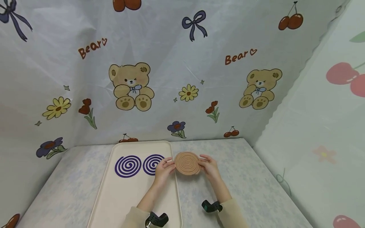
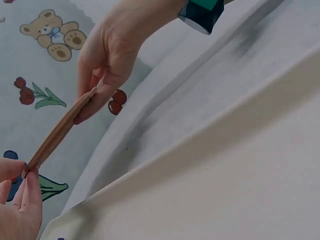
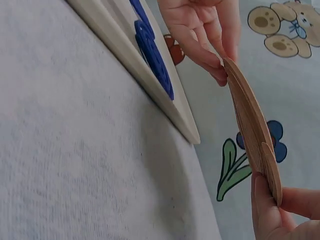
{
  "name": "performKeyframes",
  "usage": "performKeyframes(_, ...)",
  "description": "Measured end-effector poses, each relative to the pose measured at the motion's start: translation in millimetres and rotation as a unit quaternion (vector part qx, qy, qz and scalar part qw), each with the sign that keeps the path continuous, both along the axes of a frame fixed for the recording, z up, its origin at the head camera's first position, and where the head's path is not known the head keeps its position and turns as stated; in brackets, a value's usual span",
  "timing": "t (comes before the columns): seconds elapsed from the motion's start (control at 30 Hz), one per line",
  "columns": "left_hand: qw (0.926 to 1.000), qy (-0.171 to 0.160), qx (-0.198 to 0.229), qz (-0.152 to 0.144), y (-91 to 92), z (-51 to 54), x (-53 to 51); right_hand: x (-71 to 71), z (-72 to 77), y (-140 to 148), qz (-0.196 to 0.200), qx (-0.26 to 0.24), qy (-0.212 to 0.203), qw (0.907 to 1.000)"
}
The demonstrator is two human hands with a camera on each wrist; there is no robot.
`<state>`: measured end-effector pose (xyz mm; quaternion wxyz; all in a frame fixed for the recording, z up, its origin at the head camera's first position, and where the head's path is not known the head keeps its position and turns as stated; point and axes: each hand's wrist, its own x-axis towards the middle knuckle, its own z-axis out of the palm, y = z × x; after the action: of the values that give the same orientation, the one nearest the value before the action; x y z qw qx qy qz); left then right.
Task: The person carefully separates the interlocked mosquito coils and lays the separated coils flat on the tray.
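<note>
A round tan coil [image 1: 187, 163] with a spiral surface is held up between both hands, near the right edge of the tray. The left hand [image 1: 163, 172] pinches its left edge and the right hand [image 1: 210, 169] pinches its right edge. Seen edge-on in the left wrist view, the coil [image 2: 57, 132] is thin, with the left hand [image 2: 19, 202] at its lower end and the right hand [image 2: 110, 60] at its upper end. In the right wrist view the coil [image 3: 250, 125] stands tilted between the left hand [image 3: 202, 30] and the right hand [image 3: 280, 215].
A cream tray [image 1: 134, 202] lies on the left part of the grey-blue table [image 1: 228, 177]. Two purple spirals, one on the left [image 1: 128, 166] and one on the right [image 1: 148, 164], lie at its far end. Printed cloth [image 1: 168, 63] hangs behind the table.
</note>
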<state>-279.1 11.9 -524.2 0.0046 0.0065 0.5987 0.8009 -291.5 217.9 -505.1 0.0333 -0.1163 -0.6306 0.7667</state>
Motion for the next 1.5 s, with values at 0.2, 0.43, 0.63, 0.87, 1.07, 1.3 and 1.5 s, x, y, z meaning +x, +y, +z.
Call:
performKeyframes(0.2, 0.9987, 0.003, -0.05, -0.011, -31.9, 10.1, 10.1, 14.5, 12.7, -25, 0.03, -0.005, 0.013, 0.9995)
performKeyframes(0.43, 0.9967, -0.019, -0.077, 0.016, -62.6, 20.1, 35.9, 35.6, 23.9, -56, 0.059, 0.013, 0.015, 0.9981)
performKeyframes(0.63, 0.9943, -0.032, -0.09, 0.048, -78.1, 27.4, 54.4, 47.5, 28.7, -73, 0.091, 0.007, 0.018, 0.9957)
performKeyframes(0.87, 0.9923, -0.031, -0.094, 0.074, -100.7, 36.5, 64.9, 53.2, 31.8, -89, 0.122, -0.004, 0.025, 0.9922)
performKeyframes(1.07, 0.9914, -0.043, -0.091, 0.083, -120.3, 38.8, 72.4, 62.2, 34.3, -96, 0.155, 0.016, 0.032, 0.9873)
performKeyframes(1.3, 0.9887, -0.028, -0.114, 0.092, -135.6, 37.4, 86.5, 73.1, 34.0, -105, 0.179, 0.015, 0.044, 0.9828)
performKeyframes(1.5, 0.9877, -0.022, -0.124, 0.092, -143.3, 38.7, 91.9, 75.6, 33.5, -114, 0.181, 0.012, 0.045, 0.9824)
